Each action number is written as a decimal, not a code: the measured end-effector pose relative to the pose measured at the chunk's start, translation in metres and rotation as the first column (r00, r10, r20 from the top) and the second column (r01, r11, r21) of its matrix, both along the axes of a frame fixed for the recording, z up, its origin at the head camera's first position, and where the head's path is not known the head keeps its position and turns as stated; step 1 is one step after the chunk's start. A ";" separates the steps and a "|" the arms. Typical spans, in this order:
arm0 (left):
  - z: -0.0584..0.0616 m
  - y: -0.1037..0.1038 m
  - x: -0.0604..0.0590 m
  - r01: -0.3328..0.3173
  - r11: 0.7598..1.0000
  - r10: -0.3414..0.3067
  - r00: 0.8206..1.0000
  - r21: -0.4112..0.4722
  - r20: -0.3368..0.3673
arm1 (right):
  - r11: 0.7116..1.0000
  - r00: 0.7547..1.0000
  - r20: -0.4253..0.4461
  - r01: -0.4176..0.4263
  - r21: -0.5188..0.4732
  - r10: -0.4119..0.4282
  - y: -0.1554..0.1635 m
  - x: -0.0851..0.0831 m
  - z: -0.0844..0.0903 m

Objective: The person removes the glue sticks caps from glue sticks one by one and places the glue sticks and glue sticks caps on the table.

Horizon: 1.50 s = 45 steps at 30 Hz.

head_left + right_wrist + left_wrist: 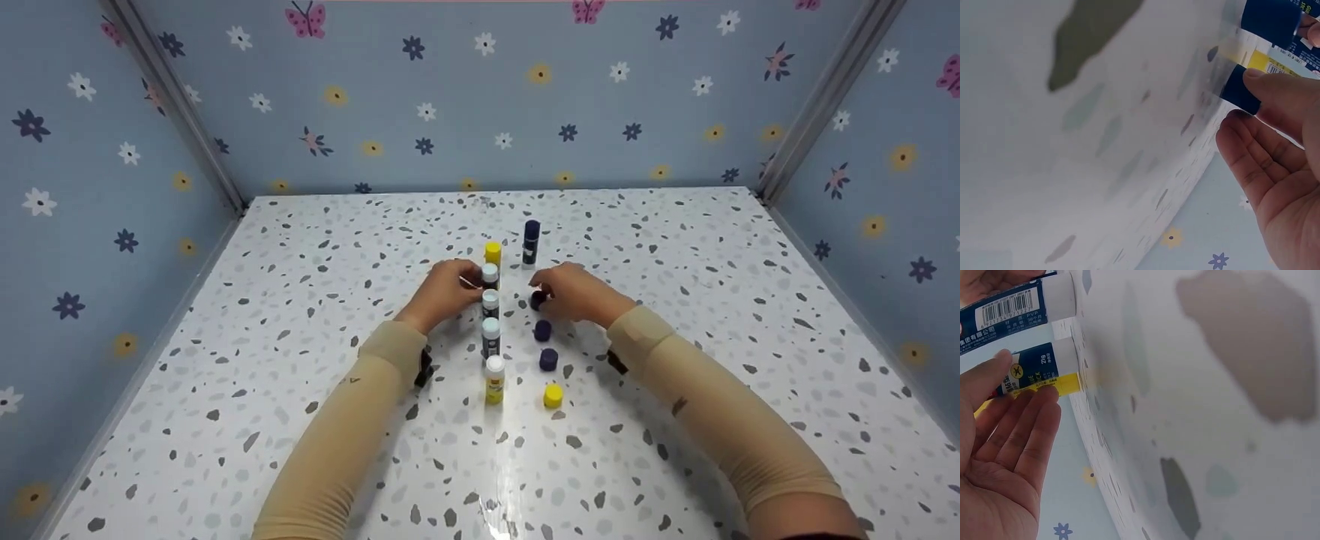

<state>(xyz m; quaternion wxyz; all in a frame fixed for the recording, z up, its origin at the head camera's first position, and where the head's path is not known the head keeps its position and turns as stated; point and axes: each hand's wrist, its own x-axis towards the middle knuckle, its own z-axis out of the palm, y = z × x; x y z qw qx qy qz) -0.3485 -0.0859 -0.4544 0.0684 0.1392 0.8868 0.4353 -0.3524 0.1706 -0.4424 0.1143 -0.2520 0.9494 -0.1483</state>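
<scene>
In the head view, several glue sticks stand upright in a row. My left hand point(448, 291) holds an uncapped dark blue glue stick point(1032, 368) between thumb and fingers, its white end down on the table. Across from it, my right hand point(581, 292) pinches a dark blue cap point(1240, 91) by the tabletop. Nearer in the row stand two more uncapped blue glue sticks, the middle one point(490, 304) and a front one point(491, 339), then a yellow glue stick point(495, 382) with its white top bare. Behind the held stick is a yellow-capped glue stick point(493, 251).
A capped dark blue glue stick point(531, 244) stands at the back, right of the row. Two loose blue caps, one farther point(543, 331) and one nearer point(548, 360), and a yellow cap point(553, 396) line the right side. Flowered panels point(480, 97) enclose the speckled table point(300, 300).
</scene>
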 end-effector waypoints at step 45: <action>0.059 0.035 -0.032 -0.123 0.979 0.115 0.992 -0.163 -0.056 | 0.991 0.988 -0.145 -0.065 -0.113 0.048 0.030 0.015 0.011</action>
